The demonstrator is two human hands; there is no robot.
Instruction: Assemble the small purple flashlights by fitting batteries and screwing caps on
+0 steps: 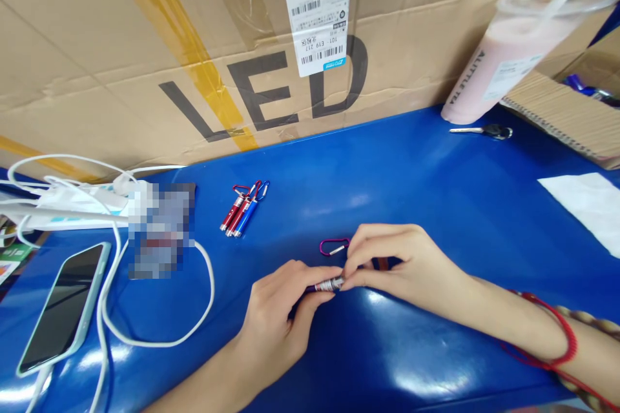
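Note:
My left hand [278,310] is closed around a small, dark keychain flashlight [325,285] with a silvery label, holding it between thumb and fingers. At its right end, the thumb and fingertips of my right hand [394,258] pinch the tip; whether a separate small part is between them I cannot tell. A purple carabiner clip [334,247] shows just beyond my right fingertips, partly hidden by them. Under the right palm is a brownish bit I cannot make out. Farther left on the blue table [387,181] lie two red keychain flashlights [233,213] and a blue one [246,218], side by side with clips.
A large cardboard box [145,77] walls off the back. A tall drink cup [504,64] with a straw stands at back right, near a key [484,131], a smaller carton [566,116] and white paper [586,203]. At left are a phone [65,310] and white cables [210,277].

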